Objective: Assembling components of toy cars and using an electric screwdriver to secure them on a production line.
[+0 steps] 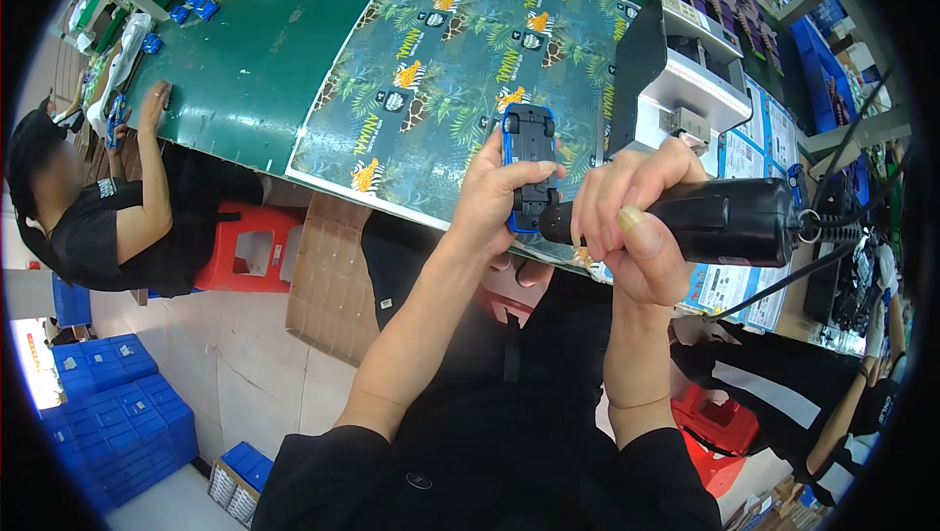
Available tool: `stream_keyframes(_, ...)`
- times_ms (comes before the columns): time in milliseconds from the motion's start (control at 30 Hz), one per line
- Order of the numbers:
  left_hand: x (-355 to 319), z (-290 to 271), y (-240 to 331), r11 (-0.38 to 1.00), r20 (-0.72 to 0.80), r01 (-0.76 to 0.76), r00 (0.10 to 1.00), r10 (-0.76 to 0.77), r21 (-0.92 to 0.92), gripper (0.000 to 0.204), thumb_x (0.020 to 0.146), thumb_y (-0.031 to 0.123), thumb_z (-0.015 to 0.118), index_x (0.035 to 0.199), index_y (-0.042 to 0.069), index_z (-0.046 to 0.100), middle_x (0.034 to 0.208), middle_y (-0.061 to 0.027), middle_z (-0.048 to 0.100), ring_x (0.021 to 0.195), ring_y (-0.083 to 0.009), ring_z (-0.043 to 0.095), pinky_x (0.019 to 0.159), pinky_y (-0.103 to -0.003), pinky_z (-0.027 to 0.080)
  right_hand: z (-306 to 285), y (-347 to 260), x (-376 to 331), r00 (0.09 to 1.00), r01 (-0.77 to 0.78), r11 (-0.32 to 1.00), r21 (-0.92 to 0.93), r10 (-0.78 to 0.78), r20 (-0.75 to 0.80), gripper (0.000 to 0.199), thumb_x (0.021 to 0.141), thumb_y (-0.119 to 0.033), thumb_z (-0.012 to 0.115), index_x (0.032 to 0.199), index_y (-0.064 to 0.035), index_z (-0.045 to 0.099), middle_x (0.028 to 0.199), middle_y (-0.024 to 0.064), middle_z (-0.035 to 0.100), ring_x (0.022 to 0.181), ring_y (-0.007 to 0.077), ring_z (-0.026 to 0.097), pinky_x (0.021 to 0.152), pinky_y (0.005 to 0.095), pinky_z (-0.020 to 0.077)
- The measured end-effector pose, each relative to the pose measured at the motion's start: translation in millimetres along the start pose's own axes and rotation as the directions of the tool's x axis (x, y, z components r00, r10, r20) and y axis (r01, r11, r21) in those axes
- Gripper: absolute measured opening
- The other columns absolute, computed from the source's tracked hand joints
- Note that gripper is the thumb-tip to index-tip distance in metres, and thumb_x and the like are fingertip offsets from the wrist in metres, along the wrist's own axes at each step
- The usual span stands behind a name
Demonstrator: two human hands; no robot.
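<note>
Toy car [530,167] above printed sheet [431,71], left of electric screwdriver [720,222]; machine [685,81] behind.

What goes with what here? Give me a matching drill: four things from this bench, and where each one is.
1. toy car
2. electric screwdriver
3. red stool
4. blue crates

A. stacked on the floor, lower left
B. gripped in the right hand
C. under the green table
D. held underside up in the left hand

Pairs: 1-D, 2-B, 3-C, 4-A
</note>
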State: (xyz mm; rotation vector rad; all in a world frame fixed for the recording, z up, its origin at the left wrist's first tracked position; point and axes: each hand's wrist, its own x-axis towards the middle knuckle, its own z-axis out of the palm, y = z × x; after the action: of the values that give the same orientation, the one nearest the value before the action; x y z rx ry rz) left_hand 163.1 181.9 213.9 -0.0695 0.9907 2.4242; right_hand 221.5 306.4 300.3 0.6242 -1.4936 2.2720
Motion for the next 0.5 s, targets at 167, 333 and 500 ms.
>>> stream_keyframes(167, 2, -4, -2, 1.000, 0.020, 0.002, 1.000, -0.002, 0.003, 0.043, 0.079, -0.002, 0.067, 0.119, 0.005, 0.052, 0.104, -0.0092, 0.063, 0.086, -0.0188, 0.067, 0.068, -0.035, 0.058, 8, 1, -4, 0.999, 0.014, 1.000, -0.027, -0.015, -0.046, 0.023, 0.086, -0.013, 0.067, 0.087, -0.0054, 0.045, 0.062, 0.0066, 0.050, 0.046, 0.0131, 0.046, 0.048, 0.0280, 0.0444)
stream_keyframes(333, 2, 0, -3, 1.000, 0.027, -0.005, 1.000, 0.004, 0.010, 0.041, 0.080, -0.002, 0.068, 0.118, 0.005, 0.053, 0.104, -0.0090, 0.064, 0.084, -0.0182, 0.067, 0.068, -0.035, 0.058, 6, -1, -8, 0.997, 0.030, 0.999, -0.032, -0.032, -0.066, 0.025, 0.085, -0.012, 0.068, 0.085, -0.0046, 0.045, 0.063, 0.0077, 0.051, 0.046, 0.0136, 0.046, 0.049, 0.0284, 0.0445)
stream_keyframes(500, -1, -4, -7, 0.999, 0.083, -0.032, 0.996, 0.030, 0.023, 0.034, 0.098, 0.031, 0.058, 0.119, 0.005, 0.054, 0.102, -0.0102, 0.064, 0.083, -0.0196, 0.067, 0.067, -0.036, 0.059, 2, -3, -20, 0.996, 0.048, 0.998, -0.050, -0.052, -0.076, 0.022, 0.085, -0.011, 0.066, 0.090, -0.0030, 0.047, 0.065, 0.0075, 0.051, 0.049, 0.0150, 0.049, 0.051, 0.0303, 0.0457)
